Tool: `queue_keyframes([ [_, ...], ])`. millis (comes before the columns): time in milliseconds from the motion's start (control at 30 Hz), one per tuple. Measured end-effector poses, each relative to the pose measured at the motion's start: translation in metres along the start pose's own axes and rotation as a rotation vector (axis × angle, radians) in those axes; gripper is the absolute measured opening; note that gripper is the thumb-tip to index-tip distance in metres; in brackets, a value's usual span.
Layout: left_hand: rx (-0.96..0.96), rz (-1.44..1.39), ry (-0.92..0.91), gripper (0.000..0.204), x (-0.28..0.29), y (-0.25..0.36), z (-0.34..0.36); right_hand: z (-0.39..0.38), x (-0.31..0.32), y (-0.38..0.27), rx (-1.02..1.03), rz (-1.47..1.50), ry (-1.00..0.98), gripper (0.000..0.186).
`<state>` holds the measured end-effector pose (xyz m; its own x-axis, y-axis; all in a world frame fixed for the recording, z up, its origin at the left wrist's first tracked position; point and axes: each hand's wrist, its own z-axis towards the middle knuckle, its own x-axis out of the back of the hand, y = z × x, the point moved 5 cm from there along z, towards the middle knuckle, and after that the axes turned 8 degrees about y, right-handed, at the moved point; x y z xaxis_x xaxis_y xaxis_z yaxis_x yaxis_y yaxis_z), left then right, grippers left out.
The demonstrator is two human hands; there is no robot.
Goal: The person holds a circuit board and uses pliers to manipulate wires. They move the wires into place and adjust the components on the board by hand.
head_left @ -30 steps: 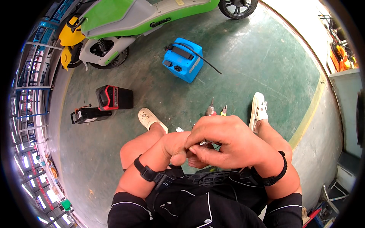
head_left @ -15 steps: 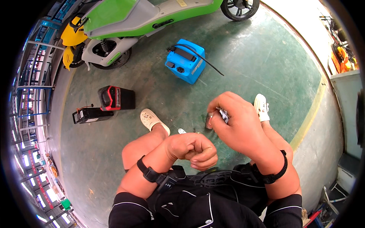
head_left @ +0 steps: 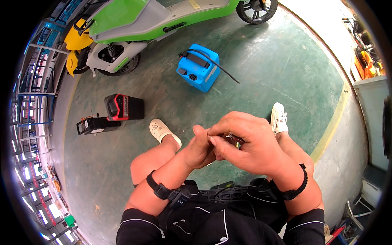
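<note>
My left hand and my right hand meet in front of me, thumbs and fingertips close or touching. My right fingers curl over a small dark brown and silvery item, mostly hidden, too small to name. The fingers of my left hand are bent, and what they pinch is hidden behind my right hand. My feet in cream clogs are apart on either side, on the green floor beneath my hands.
A green and grey scooter stands across the top, beside a yellow one. A blue battery case with a black cable, a red-black case and a black case sit on the floor. Metal racks line the left.
Half a second ago my hands were apart, the right raised with the small item; it has come down and left to meet my left hand, which rose slightly, as they met a second ago.
</note>
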<state>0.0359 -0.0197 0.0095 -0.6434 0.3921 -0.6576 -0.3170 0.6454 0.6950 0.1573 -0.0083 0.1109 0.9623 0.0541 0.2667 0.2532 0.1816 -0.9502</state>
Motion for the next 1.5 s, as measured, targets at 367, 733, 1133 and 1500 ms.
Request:
queue_keyframes([
  [367,-0.192,0.115,0.271,0.071,0.009,0.017,0.004,0.001,0.0,0.0,0.109,-0.116,0.124,0.014],
  [733,-0.213,0.131,0.292,0.069,0.015,0.014,0.007,0.004,0.0,0.001,0.073,-0.136,0.094,0.014],
  [1133,-0.2,0.178,0.302,0.066,0.015,0.014,0.008,0.003,-0.001,0.004,0.101,-0.219,0.104,0.013],
  [1500,-0.197,0.224,0.299,0.064,0.018,0.012,0.009,0.003,0.0,0.002,0.122,-0.254,0.127,0.014],
])
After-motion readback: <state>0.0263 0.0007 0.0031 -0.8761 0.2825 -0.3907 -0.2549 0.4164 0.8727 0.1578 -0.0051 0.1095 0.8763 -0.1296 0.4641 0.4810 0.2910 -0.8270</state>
